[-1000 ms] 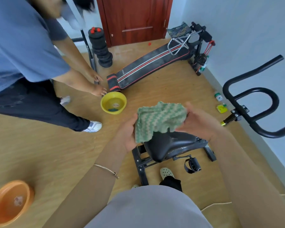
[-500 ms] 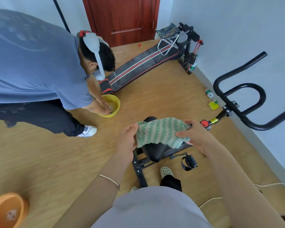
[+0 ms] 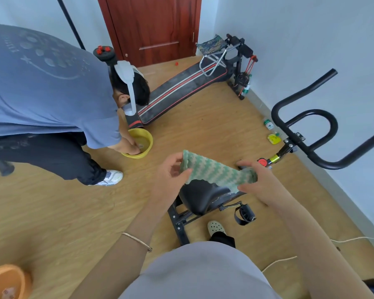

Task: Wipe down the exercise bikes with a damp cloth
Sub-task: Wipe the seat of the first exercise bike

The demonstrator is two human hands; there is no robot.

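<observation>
A green and white zigzag cloth (image 3: 214, 171) is stretched between my two hands just above the black saddle (image 3: 200, 196) of the exercise bike. My left hand (image 3: 171, 175) pinches the cloth's left end. My right hand (image 3: 255, 182) grips the bunched right end. The bike's black handlebars (image 3: 307, 130) curve at the right, with a red knob (image 3: 262, 162) on the stem below them. A pedal with a strap (image 3: 245, 214) shows under the saddle.
Another person in a blue shirt (image 3: 43, 87) bends over a yellow basin (image 3: 146, 138) on the wooden floor, both hands in it. An orange basin (image 3: 7, 281) sits at bottom left. A sit-up bench (image 3: 181, 93), small bottles (image 3: 269, 124) by the wall and a white cord (image 3: 276, 263) lie around.
My hands have pulled apart, stretching the cloth wider and lower over the saddle. The other person has bent down and put both hands into the yellow basin.
</observation>
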